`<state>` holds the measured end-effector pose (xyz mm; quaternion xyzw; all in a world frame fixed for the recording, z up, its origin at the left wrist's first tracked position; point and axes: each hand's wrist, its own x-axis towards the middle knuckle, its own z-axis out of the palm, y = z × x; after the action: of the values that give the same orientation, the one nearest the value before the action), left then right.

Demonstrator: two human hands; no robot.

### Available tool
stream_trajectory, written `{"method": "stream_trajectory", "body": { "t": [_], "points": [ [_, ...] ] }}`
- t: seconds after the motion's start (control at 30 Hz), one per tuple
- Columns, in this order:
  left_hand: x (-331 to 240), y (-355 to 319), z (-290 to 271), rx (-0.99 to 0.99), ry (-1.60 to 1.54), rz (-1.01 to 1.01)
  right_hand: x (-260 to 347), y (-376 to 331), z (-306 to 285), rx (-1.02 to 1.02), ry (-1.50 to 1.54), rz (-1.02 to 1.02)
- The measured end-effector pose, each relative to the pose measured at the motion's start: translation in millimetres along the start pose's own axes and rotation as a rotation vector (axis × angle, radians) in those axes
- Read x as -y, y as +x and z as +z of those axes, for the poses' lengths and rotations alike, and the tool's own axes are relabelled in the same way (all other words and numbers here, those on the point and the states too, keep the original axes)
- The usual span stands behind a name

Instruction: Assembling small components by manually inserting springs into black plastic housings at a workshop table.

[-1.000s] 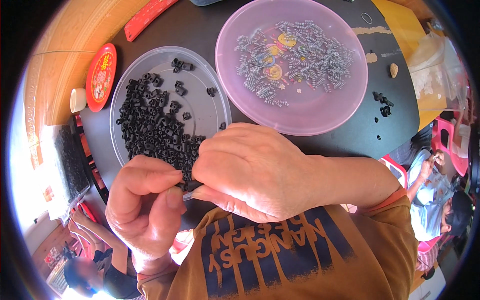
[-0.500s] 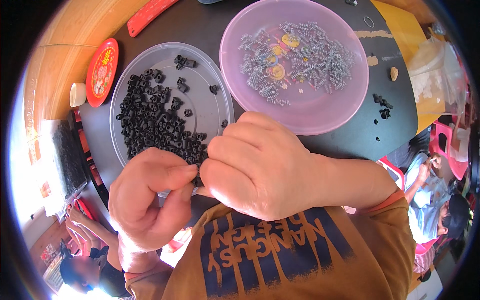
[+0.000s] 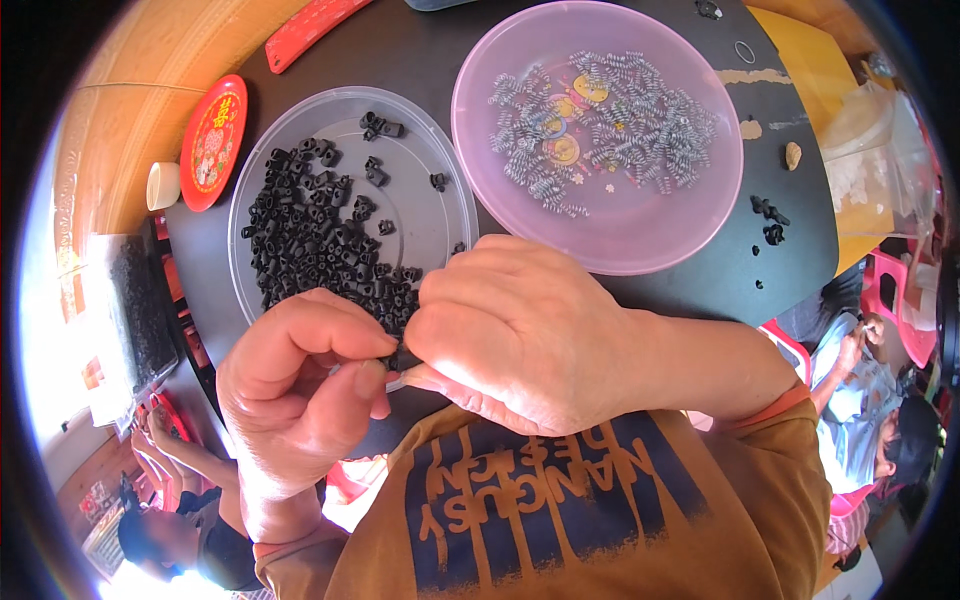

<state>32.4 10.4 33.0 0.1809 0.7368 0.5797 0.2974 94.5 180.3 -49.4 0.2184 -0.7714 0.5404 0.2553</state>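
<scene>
My left hand (image 3: pixel 305 390) pinches a small black plastic fitting (image 3: pixel 402 359) between thumb and fingertips. Against its other side is my right hand (image 3: pixel 520 335), closed with the knuckles up; what its fingers grip is hidden beneath. Both hands meet over the near edge of a clear round tray (image 3: pixel 425 225). Many similar black plastic fittings (image 3: pixel 310 225) are heaped on the tray's left side, with a few scattered to the right. Beyond my right hand, a pinkish-purple basin (image 3: pixel 690 235) contains many small metal coil springs (image 3: pixel 655 135).
A red oval plate (image 3: pixel 214 145) and a white cup (image 3: pixel 163 186) are at the left. Loose black pieces (image 3: pixel 771 220) lie on the dark table (image 3: pixel 640 295) at right, near a clear plastic bag (image 3: pixel 880 165). Other people sit at lower left and lower right.
A black fitting now shows between my hands, where the fingers covered it before. My left fingers have loosened their curl slightly, and my right hand has turned a little. The whole view has shifted slightly.
</scene>
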Motion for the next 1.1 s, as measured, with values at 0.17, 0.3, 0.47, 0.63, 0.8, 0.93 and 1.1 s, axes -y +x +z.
{"method": "stream_trajectory", "body": {
  "t": [0.17,0.3,0.47,0.63,0.8,0.93,1.1],
  "points": [
    [-4,-1,-1,0.014,0.012,-0.034,1,-1,0,0.031,0.058,0.017],
    [-2,-2,-3,0.012,-0.036,-0.027,1,-1,1,0.032,0.077,0.01],
    [-4,-2,-3,-0.004,-0.019,-0.073,1,-1,1,0.047,0.089,0.028],
    [5,-1,-8,0.077,0.177,0.07,0,-2,4,0.048,0.067,0.027],
    [12,-2,-5,0.049,0.218,0.129,0,-4,4,0.058,0.057,0.037],
    [15,-3,5,-0.005,0.66,0.51,-1,-4,2,0.022,0.004,0.028],
    [22,-4,14,-0.081,0.546,0.486,-3,-3,0,-0.012,-0.032,0.017]
  ]
}}
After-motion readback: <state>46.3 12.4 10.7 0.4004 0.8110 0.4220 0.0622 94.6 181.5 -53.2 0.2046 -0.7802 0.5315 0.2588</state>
